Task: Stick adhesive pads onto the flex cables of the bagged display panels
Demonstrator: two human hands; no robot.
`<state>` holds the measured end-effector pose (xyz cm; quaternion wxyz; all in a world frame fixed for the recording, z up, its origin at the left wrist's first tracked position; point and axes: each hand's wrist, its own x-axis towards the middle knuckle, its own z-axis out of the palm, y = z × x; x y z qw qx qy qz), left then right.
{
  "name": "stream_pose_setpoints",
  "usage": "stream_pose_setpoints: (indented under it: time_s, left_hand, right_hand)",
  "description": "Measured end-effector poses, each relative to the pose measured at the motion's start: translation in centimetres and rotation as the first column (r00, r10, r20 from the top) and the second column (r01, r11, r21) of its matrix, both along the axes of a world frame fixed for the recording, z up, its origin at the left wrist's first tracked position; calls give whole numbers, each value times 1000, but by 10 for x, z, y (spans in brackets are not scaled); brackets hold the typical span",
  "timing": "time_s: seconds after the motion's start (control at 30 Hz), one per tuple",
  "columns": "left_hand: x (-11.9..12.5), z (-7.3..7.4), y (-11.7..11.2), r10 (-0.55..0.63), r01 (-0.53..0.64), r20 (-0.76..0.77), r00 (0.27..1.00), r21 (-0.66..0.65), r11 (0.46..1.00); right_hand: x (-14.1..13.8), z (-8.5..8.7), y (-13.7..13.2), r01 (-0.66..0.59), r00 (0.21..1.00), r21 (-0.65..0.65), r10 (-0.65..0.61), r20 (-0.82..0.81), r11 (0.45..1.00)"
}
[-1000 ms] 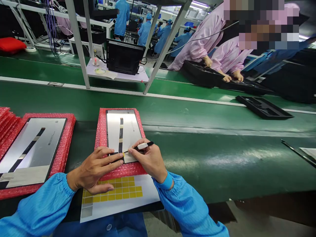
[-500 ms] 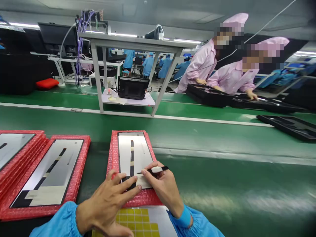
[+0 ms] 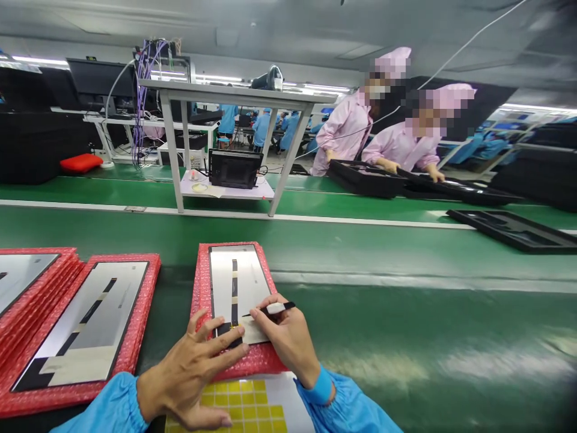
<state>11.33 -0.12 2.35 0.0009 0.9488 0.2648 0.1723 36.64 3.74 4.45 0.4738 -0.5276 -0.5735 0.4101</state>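
Note:
In front of me lies a display panel (image 3: 247, 270) with a silvery back, resting on red bubble wrap (image 3: 202, 270). A dark ribbon cable (image 3: 235, 291) runs down it to a black patch at the near edge. My left hand (image 3: 193, 367) is open, its fingers spread over the panel's near left corner. Pinched in my right hand (image 3: 288, 337) are black-and-white tweezers (image 3: 277, 308), their tip close to the cable's lower end. A small yellow spot (image 3: 234, 326) shows by my left fingertips. Under my hands is a sheet of yellow tape squares (image 3: 243, 400).
More panels on red wrap, one panel (image 3: 99, 319) among them, are stacked at left. A grey stand (image 3: 234, 93) with a small monitor (image 3: 234, 168) rises beyond the white rail. Two people in pink handle black trays (image 3: 365, 179) at right; another tray (image 3: 518, 230) lies nearer.
The view has shifted a little, so most things sit lower and further left. A yellow spot now shows by my left fingertips. Both hands keep nearly the same place on the panel.

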Motion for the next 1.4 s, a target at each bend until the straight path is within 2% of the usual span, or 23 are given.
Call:
stream_pose_setpoints:
  time_s: [0.13,0.27,0.37,0.47,0.57,0.7,0.8,0.87,0.93,1.0,1.1,1.17,1.23,1.3,1.4]
  left_hand:
    - [-6,-6,4,-41,43,33,999,-53,998]
    - [-13,-18,5,-82,87,85,993,-55,995]
    - [-17,-21,6,-91,99,138,986,-51,994]
    - [-14,-13,4,-62,72,131,989,-75,995]
    - [-3,1,2,-10,12,27,1000,-89,996]
    - [8,12,-6,68,-69,-44,997,-35,997]
    - [8,13,-17,102,-101,-26,994,49,994]
    - [3,8,-29,147,-151,41,988,130,980]
    - [-8,-2,-43,181,-214,176,968,194,957]
    - [-22,-17,-59,182,-250,308,934,199,948]
    - [-45,-41,-83,191,-263,382,904,146,954]
    - [-57,-50,-98,222,-271,355,908,95,958]
    - [-64,-54,-110,261,-279,264,929,30,960]
    - [-68,-54,-117,295,-292,135,946,-38,956]
    - [-67,-54,-119,331,-328,14,944,-95,940]
  right_hand:
    - [0,1,0,8,1000,9,-8,1,1000]
    - [0,2,-1,14,1000,22,-14,4,1000]
    - [0,2,-1,14,1000,23,-14,0,1000]
    - [0,2,-2,7,1000,18,-7,-7,1000]
    - [0,2,-2,10,1000,17,-10,-22,1000]
    - [-1,4,-2,-9,997,7,10,-71,1000]
    - [1,5,-7,28,994,38,-24,-109,999]
    - [8,5,-14,103,989,105,-91,-113,989]
    - [21,3,-25,184,978,168,-164,-127,968]
    - [37,-1,-39,253,962,180,-229,-147,950]
    - [61,-13,-60,349,934,120,-334,-128,929]
    - [71,-22,-75,395,916,61,-387,-103,917]
    - [74,-30,-88,395,916,19,-392,-82,919]
    - [69,-38,-101,332,941,11,-331,-68,943]
    - [53,-46,-117,158,984,6,-157,-81,987]
